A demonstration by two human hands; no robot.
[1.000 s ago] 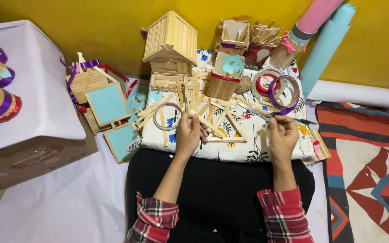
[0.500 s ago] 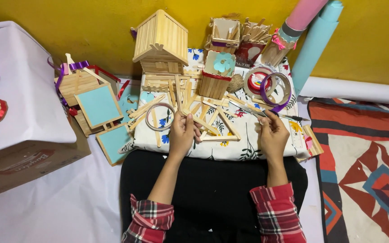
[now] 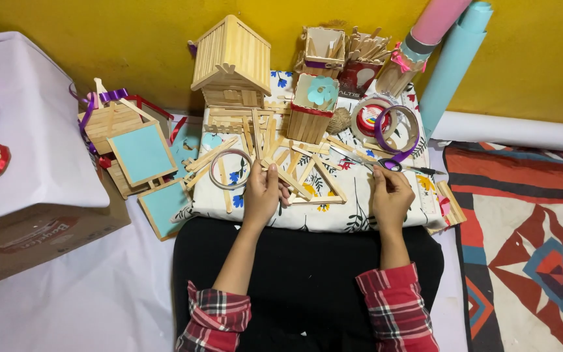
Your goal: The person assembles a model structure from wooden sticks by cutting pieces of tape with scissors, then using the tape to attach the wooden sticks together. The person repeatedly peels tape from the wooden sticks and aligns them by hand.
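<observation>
My left hand [image 3: 263, 193] rests on a floral cloth [image 3: 333, 215] across my lap, its fingers closed around thin wooden craft sticks [image 3: 288, 176] from a loose pile. My right hand [image 3: 391, 197] lies further right, fingers curled, with its fingertips at the purple handle of a pair of scissors [image 3: 389, 164]. Whether it grips them is not clear. A clear tape ring [image 3: 230, 169] lies just left of my left hand.
A stick-built house [image 3: 231, 62] and stick boxes [image 3: 311, 107] stand at the back by the yellow wall. Purple ribbon rolls [image 3: 395, 127] lie beyond the scissors. Turquoise-faced stick frames [image 3: 141, 153] lie left, beside a white-covered cardboard box [image 3: 34, 163]. Rolled paper [image 3: 454, 62] leans right; a patterned rug [image 3: 529, 248] covers the floor.
The view has shifted slightly. Both hands stay in almost the same spots on the cloth, with the left hand's fingers working on the sticks.
</observation>
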